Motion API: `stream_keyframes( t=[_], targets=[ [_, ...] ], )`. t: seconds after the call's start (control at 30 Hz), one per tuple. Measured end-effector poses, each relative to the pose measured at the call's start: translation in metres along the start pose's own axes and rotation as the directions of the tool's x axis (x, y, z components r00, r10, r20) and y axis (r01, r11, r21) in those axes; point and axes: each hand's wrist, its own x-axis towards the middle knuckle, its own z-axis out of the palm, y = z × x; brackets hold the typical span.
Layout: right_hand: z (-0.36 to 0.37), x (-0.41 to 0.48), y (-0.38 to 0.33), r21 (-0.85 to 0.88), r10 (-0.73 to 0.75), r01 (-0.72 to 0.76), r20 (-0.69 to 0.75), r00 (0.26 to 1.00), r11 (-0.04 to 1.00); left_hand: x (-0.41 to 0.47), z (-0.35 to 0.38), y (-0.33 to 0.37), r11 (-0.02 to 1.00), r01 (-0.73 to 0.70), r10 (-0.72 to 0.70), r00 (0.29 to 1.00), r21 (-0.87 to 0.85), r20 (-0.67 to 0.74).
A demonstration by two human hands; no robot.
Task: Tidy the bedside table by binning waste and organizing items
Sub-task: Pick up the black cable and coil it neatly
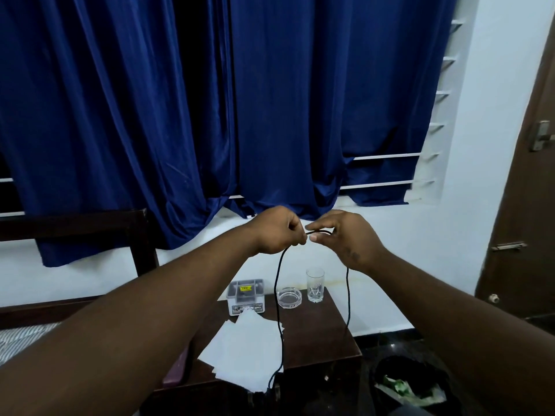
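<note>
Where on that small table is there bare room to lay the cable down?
Bare wood on the table lies right of the papers, in front of the ashtray and glass; the hanging cable crosses it. Crowded: the back edge, with the organizer box, and the left side under papers.

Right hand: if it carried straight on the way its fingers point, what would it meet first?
The left hand, close beside the right hand at seemingly equal depth; both pinch the black cord.
</note>
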Motion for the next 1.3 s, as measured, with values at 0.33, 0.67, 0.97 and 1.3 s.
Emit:
stream_keyframes(
  t=[0.33,0.67,0.97,1.3],
  targets=[
    [-0.003,0.002,0.017,-0.040,0.108,-0.109,-0.046,0.993,0.993,-0.005,-0.005,-0.006,0.999,0.026,-0.026,1.000,-0.038,-0.010],
    [0.002,0.004,0.005,-0.056,0.085,-0.086,-0.028,0.996,0.995,-0.005,-0.005,-0.005,0.998,0.035,-0.036,0.999,-0.056,-0.022],
    [0.010,0.007,-0.005,-0.033,0.018,-0.019,-0.034,0.999,0.999,-0.004,0.000,-0.004,0.988,0.066,-0.064,0.998,-0.142,0.024],
    [0.009,0.008,-0.005,0.002,0.016,-0.016,0.019,1.000,1.000,-0.005,0.000,-0.002,0.973,0.080,-0.077,0.997,-0.217,0.022]
  ],
)
